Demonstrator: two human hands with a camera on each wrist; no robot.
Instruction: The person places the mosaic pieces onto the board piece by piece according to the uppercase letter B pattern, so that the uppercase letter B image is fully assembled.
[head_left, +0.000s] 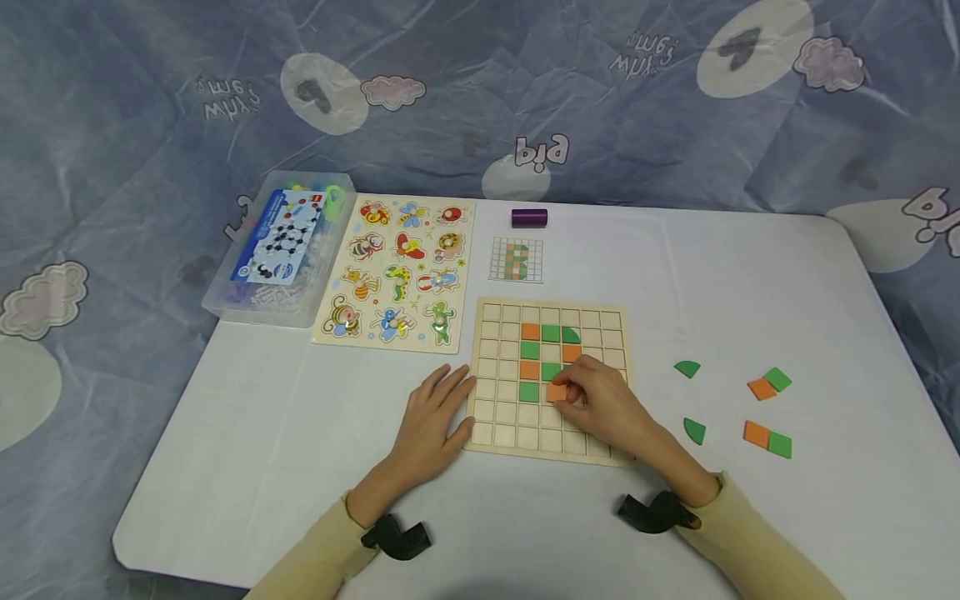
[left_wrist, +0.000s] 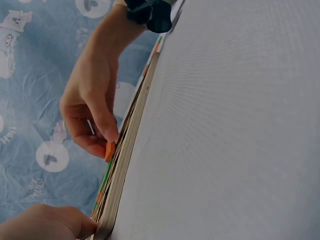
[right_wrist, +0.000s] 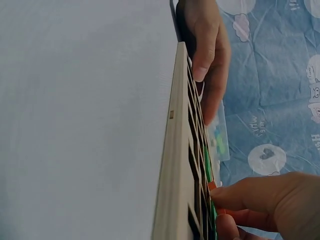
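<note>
A wooden grid board [head_left: 506, 435] lies on the table, with several orange and green tiles set in its cells. Between thumb and fingers my right hand [head_left: 606, 402] pinches an orange square tile [head_left: 556, 392] over a cell right of a green tile [head_left: 528, 392] in the lowest filled row. The left wrist view shows that orange tile [left_wrist: 109, 151] tilted at the board's surface. Fingers spread, my left hand [head_left: 431, 429] rests at the board's left edge, touching it. Part of the tiles near my right fingers is hidden by that hand.
Right of the board lie two green quarter-round tiles [head_left: 694, 431] and two orange-green pairs of squares [head_left: 757, 434]. Behind the board are a pattern card [head_left: 516, 260] and a purple cylinder [head_left: 529, 218]. An insect puzzle board [head_left: 382, 287] and a clear plastic box [head_left: 300, 312] stand back left.
</note>
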